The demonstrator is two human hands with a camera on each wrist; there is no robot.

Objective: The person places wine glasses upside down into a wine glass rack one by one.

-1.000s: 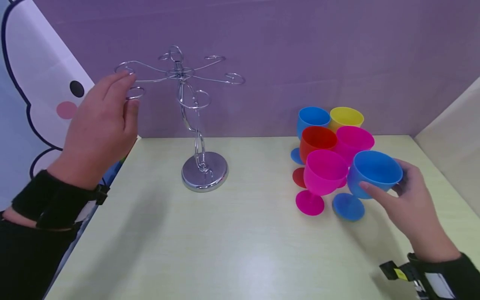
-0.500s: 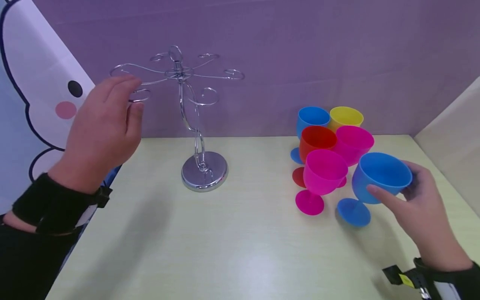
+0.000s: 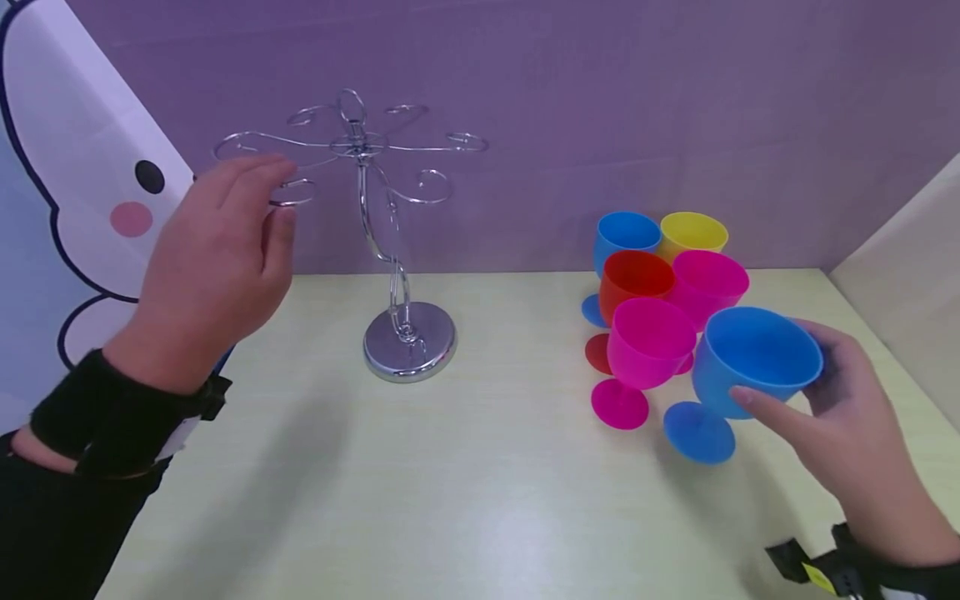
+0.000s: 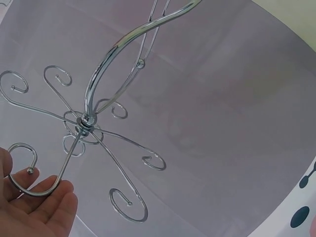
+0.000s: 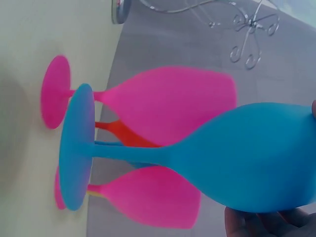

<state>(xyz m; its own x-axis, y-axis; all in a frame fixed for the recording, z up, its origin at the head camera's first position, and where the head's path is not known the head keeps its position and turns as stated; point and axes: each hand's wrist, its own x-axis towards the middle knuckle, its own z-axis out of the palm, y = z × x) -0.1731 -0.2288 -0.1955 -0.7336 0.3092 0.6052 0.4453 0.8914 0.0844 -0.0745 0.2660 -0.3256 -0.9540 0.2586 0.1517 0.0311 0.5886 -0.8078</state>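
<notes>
A chrome wine glass rack (image 3: 408,343) with several curled wire arms stands left of centre. My left hand (image 3: 219,242) is at its left arms; in the left wrist view the fingers (image 4: 59,202) lie under one curled hook (image 4: 48,191), with the thumb at the frame's left edge. My right hand (image 3: 847,408) grips a blue plastic goblet (image 3: 753,354) by its bowl, thumb on the near side. That goblet is held upright, its foot above the table in the right wrist view. Close beside it stands a pink goblet (image 3: 651,343).
Behind the pink goblet are a red goblet (image 3: 636,287), a second pink one (image 3: 708,287), another blue one (image 3: 627,237) and a yellow one (image 3: 692,235). A purple backdrop (image 3: 525,150) rises behind the pale table (image 3: 480,467). A cartoon panel (image 3: 90,150) borders the left.
The rack's upper arms have turned about the stem, the left hand moving slightly right with them. My right hand has brought the blue goblet nearer to me; the other goblets stay put.
</notes>
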